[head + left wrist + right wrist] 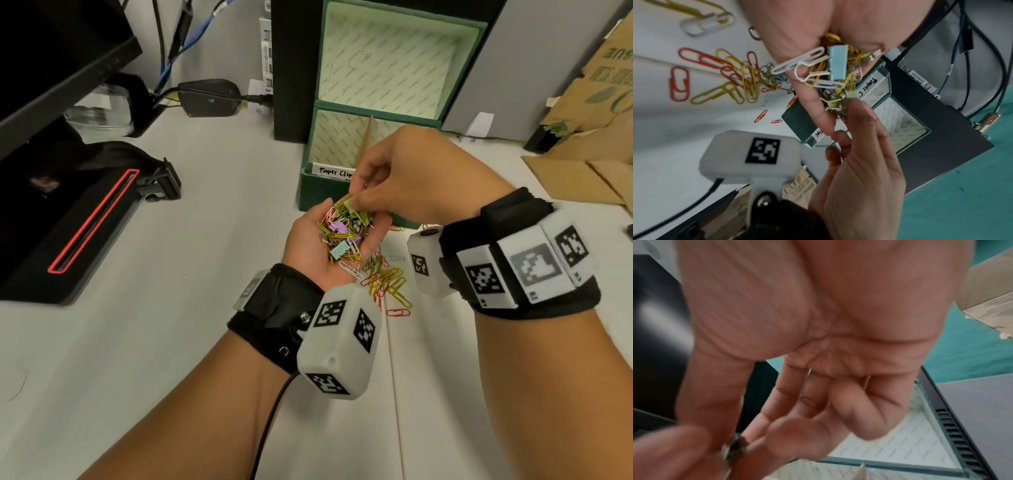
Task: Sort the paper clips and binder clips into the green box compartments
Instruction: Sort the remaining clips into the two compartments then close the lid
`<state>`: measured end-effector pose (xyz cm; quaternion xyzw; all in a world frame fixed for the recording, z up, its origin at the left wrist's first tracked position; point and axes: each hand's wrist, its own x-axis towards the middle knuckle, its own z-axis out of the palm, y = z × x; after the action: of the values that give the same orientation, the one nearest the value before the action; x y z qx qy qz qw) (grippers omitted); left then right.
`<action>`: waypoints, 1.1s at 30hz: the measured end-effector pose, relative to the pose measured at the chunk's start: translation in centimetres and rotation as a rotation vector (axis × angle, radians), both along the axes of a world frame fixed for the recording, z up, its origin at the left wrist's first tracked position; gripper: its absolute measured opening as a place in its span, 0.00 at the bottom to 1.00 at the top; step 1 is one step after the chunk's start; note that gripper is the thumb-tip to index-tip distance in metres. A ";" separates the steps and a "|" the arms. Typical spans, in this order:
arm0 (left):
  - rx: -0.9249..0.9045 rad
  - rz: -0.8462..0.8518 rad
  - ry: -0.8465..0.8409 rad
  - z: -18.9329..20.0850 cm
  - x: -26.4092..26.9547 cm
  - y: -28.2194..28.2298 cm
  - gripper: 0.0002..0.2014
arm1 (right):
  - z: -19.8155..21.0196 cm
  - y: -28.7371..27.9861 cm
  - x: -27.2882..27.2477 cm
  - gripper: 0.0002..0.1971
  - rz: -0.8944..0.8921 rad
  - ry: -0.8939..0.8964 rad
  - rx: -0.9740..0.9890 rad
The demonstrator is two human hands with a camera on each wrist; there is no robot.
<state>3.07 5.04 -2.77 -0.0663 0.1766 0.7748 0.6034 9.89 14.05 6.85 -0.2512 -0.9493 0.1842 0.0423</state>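
- Clips (344, 233) filled the left hand (329, 240), which was cupped palm up just above the bench (205, 342), in front of the green box (387, 113).
- The pile in the palm was a mix: many thin yellow paper clips, some white and pink ones, a purple binder clip (337, 227) and a pale blue binder clip (838, 62).
- The left fingers were curled up a little around the pile, like a bowl.
- The right hand (421, 174) reached down into the pile from above.
- Its thumb and first finger pinched a small light green binder clip (852, 94) at the top of the pile.
- The other right fingers (865, 408) were bent loosely and held nothing.
- The green box stood open on the bench, just behind the hands.
- Its lid leaned back against a black case (291, 68).
- The front of the box had a white label (334, 171) that said "Paper Clip".
- A thin wall (368, 137) split the inside of the box into two parts, left and right.
- What lay in the two parts could not be seen well, as the right hand hid much of them.
- More paper clips (387, 281), red, yellow and orange, lay loose on the bench under the hands and near the wrists.
- One red paper clip (398, 312) lay alone, a bit apart from that heap.
- Brown cardboard (589, 137) lay on the right side of the bench.
- A black machine with a red line (92, 222) sat on the left.
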 end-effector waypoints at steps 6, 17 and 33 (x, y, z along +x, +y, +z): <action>-0.042 -0.011 -0.048 -0.3 -0.3 0.1 0.27 | 0.5 0.7 1.0 0.01 -0.031 0.156 -0.095; -0.057 0.000 0.011 -0.9 -0.5 0.5 0.25 | -0.2 4.3 1.5 0.01 -0.315 0.543 0.073; -0.057 0.060 0.033 -0.8 -0.4 0.5 0.20 | 0.3 1.0 1.7 0.06 -0.023 -0.057 -0.031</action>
<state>2.72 5.56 -3.54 -0.0757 0.2063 0.7882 0.5749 11.55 15.08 7.13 -0.2678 -0.9442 0.1911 0.0137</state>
